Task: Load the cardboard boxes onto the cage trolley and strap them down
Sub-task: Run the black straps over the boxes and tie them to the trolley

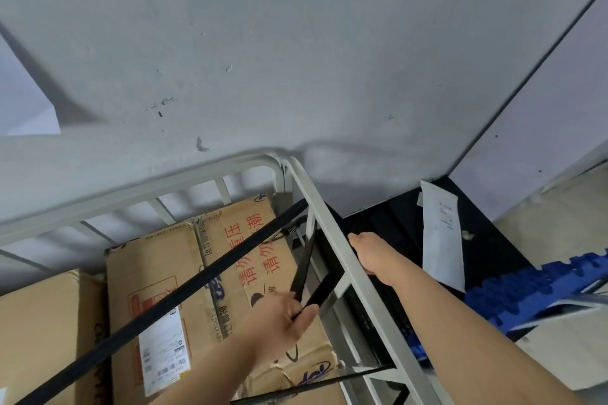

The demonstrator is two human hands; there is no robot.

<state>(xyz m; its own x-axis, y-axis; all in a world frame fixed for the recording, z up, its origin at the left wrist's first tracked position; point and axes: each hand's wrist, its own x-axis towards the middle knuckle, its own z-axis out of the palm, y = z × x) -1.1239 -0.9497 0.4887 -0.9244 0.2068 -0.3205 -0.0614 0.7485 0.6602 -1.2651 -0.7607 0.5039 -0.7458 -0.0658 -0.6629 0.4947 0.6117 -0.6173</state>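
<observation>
The looped end of the black strap (pixel 325 288) is pinched by the left grip (pixel 283 316) just over the cardboard box (pixel 158 260), the top rail of the cage trolley (pixel 334 233) is held by the curled right grip (pixel 371 253), and the strap is stretched across the box to the far corner.

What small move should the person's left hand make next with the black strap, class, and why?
Probably pull the black strap toward the body to take up slack. The left hand pinches it where it loops round the side of the cage trolley, it lies diagonally across the cardboard box, and the right hand grips the top rail, bracing.
</observation>
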